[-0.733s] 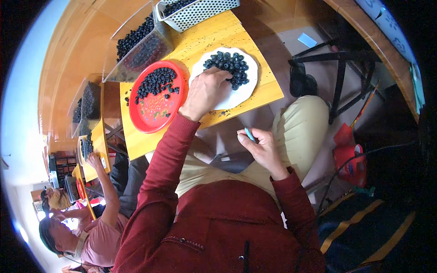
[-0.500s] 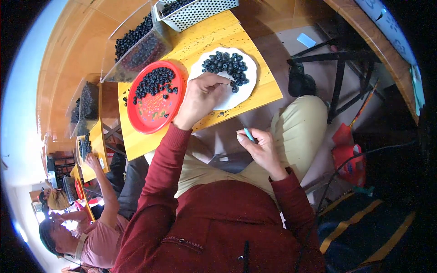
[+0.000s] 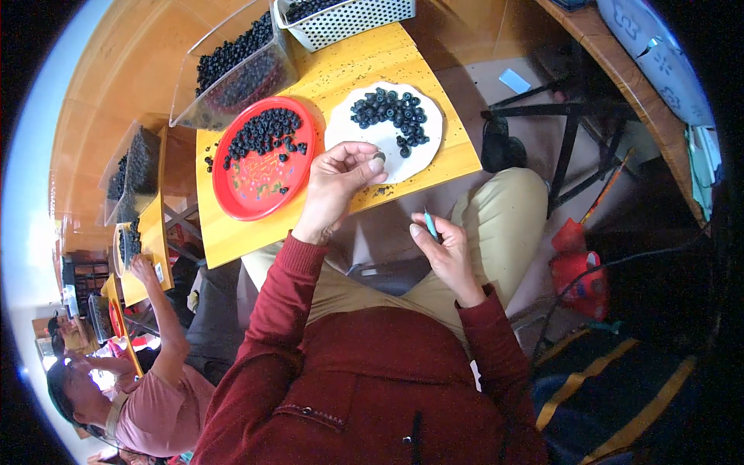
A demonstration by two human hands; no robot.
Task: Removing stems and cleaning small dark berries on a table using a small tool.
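Berry (image 3: 379,156): pinched at the fingertips of my left hand (image 3: 338,184)
Blue tool (image 3: 431,225): gripped in my right hand (image 3: 452,260)

No text or number is readable: yellowish marks (image 3: 262,172) on the red plate (image 3: 246,204), near the table's (image 3: 372,62) left edge, and pale ones (image 3: 593,259) on the red packet (image 3: 572,280) are too small.
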